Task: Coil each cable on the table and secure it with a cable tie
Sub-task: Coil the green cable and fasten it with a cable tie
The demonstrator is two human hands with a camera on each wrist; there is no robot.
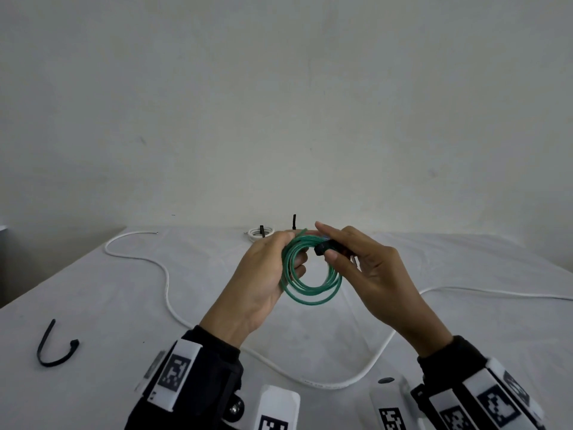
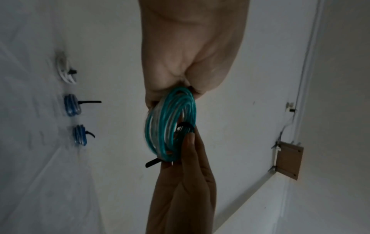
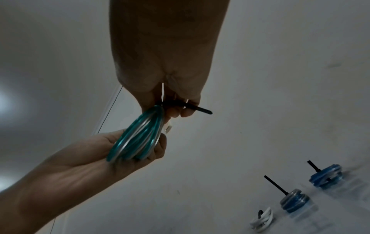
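Note:
A green cable coil (image 1: 310, 287) hangs in the air between both hands above the white table (image 1: 93, 290). My left hand (image 1: 263, 274) grips its left side, fingers curled through the loops (image 2: 170, 120). My right hand (image 1: 350, 259) pinches a black cable tie (image 1: 324, 247) that wraps the coil's upper right side. In the right wrist view the tie's tail (image 3: 200, 109) sticks out past the fingers, next to the coil (image 3: 138, 137). A long white cable (image 1: 167, 283) lies uncoiled across the table.
A spare black cable tie (image 1: 55, 346) lies at the front left. At the table's far edge sit a tied white coil (image 1: 259, 234) and two tied blue coils (image 3: 294, 201), (image 3: 326, 175). A wall stands close behind the table.

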